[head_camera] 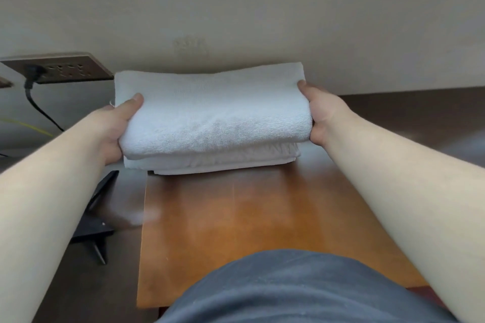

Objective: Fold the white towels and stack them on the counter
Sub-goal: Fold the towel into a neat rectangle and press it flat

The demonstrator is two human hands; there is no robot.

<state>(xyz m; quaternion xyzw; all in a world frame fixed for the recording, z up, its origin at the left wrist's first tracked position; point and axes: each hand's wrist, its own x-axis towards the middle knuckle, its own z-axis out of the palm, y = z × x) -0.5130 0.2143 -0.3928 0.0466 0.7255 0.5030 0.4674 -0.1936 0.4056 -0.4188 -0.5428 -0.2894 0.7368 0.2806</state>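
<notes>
Both hands, left (115, 123) and right (321, 115), gripping folded towel (212, 113), fingers hidden beneath, lower towels (210, 162) half covered

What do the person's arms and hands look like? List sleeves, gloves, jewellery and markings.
Both forearms are bare up to the frame edge: no sleeves show. The left hand and the right hand wear no gloves, and no rings, watch or bracelets show on the visible parts. No markings are visible. The fingers are mostly hidden. Low in the view, a dark grey-blue garment covers the torso.

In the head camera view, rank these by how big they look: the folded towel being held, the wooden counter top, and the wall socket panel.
1. Wooden counter top
2. Folded towel, held in both hands
3. Wall socket panel

The counter lies nearer the camera, which enlarges it.
</notes>
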